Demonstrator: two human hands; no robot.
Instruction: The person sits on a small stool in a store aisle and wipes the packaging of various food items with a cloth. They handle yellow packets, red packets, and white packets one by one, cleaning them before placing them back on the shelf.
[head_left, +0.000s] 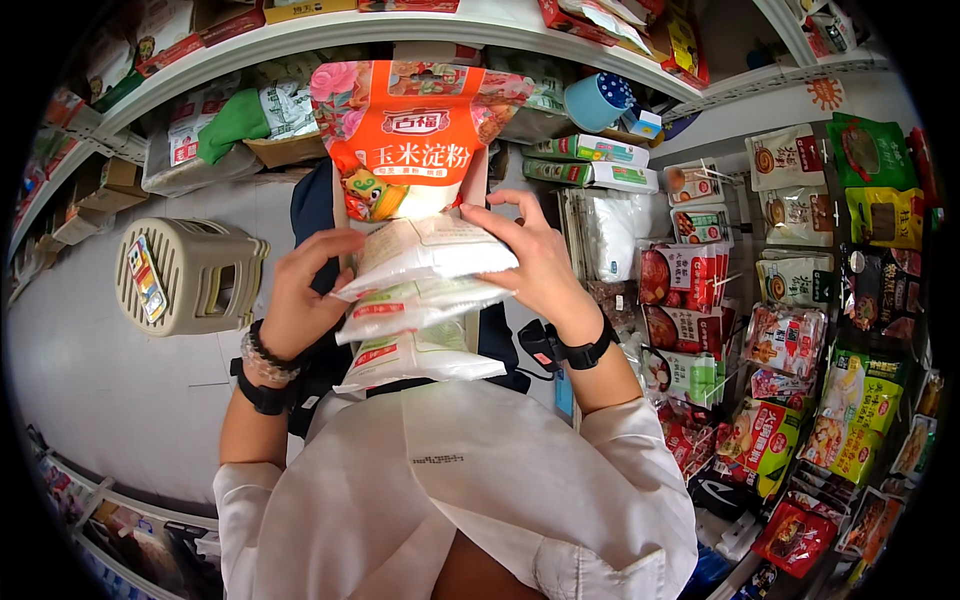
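In front of me is a row of white plastic pouches with red and green print. My left hand (315, 289) holds the left edge of the farthest white pouch (435, 251) between thumb and fingers. On its opposite edge, my right hand (540, 259) has thumb and index finger around the corner. Closer to my body lie a second white pouch (427, 300) and a third (427, 352). Behind them stands a large orange pouch (412, 135) with flowers, a corn picture and writing. The pouches seem to rest in an open cardboard box (474, 184), mostly hidden.
To the left is a beige plastic stool (225, 277) with a smartphone (146, 277) on it. A white shelf (360, 34) with packages crosses the top. Hooks at right carry several seasoning packets (679, 277). Flat green-white boxes (592, 161) and a blue bucket (589, 105) sit at upper right.
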